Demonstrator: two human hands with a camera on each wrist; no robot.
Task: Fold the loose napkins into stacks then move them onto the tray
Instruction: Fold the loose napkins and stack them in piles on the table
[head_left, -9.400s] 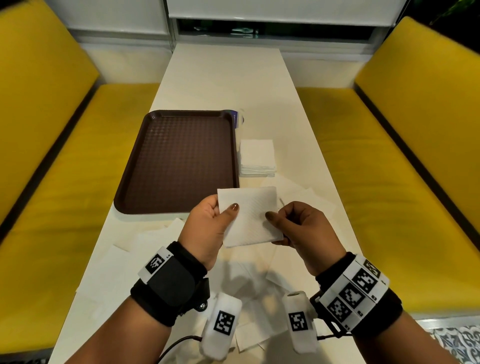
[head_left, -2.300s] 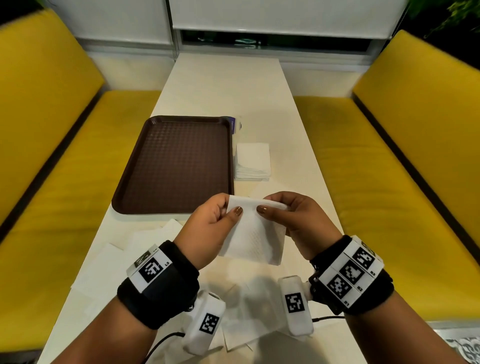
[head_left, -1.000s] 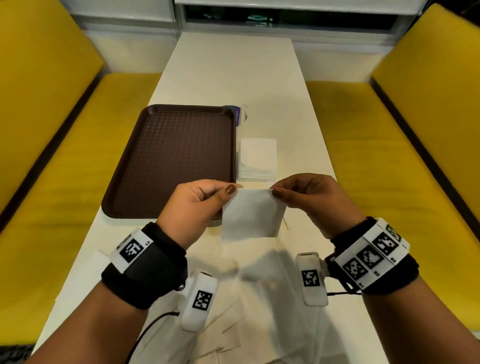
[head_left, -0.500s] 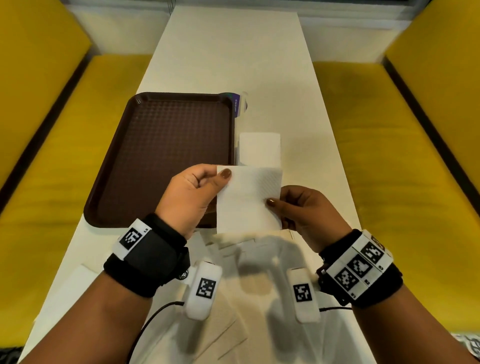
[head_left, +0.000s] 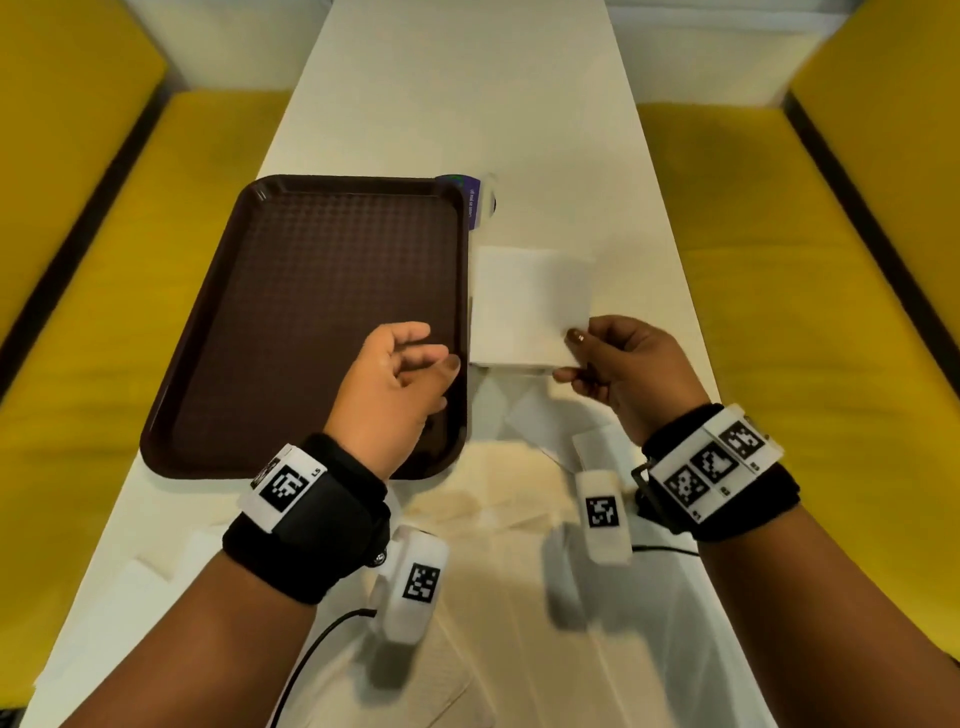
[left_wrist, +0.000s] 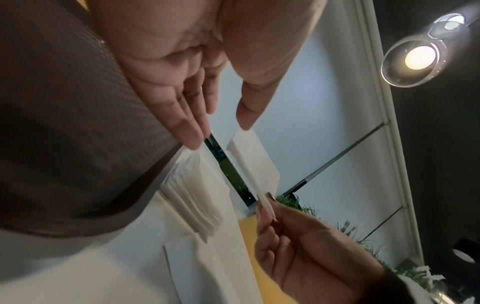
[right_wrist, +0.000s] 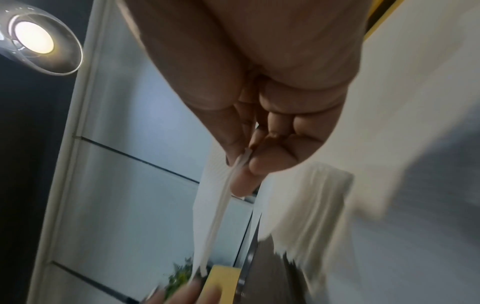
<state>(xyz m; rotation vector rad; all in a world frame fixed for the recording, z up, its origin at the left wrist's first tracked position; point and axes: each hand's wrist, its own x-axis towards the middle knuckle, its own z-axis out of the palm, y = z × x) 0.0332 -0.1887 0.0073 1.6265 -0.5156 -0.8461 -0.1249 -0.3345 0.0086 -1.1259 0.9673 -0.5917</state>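
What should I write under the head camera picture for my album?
Right hand pinches a folded napkin over the napkin stack beside the empty brown tray; left hand hangs open.

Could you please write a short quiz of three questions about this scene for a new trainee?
1. True or false: some napkins already lie on the dark brown rectangular plastic tray.
2. Which hand holds the folded white paper napkin?
A. left hand
B. right hand
C. both
3. Fill in: the stack of folded white napkins sits on the white table, to the ____ of the tray.

Key:
1. False; the tray holds nothing.
2. B; thumb and fingers pinch its near corner, and the left hand's grip is loose and empty.
3. right
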